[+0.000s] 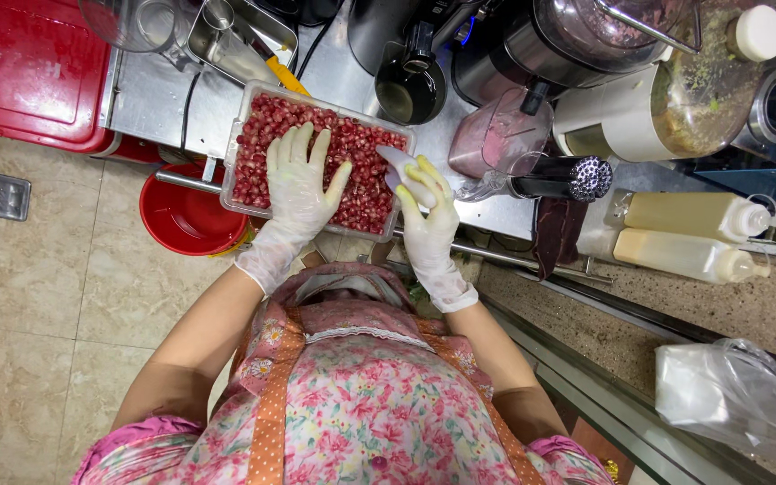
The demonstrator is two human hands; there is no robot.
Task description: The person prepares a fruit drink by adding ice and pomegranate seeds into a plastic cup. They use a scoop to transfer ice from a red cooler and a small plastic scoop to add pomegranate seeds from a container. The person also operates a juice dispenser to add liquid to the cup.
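A clear plastic box (242, 115) full of red pomegranate seeds (365, 171) sits on a steel counter. My left hand (298, 180), in a thin clear glove, lies flat on the seeds with its fingers spread. My right hand (426, 211), also gloved, is closed around a small white plastic scoop (397, 166) at the box's right end.
A red bucket (186, 216) stands on the tiled floor below the counter, with a red crate (33, 67) to its left. Juicer machines (586, 40), a clear jug (496, 135), two squeeze bottles (693, 233) and a steel tray (235, 40) crowd the counter. A plastic bag (729, 395) lies at lower right.
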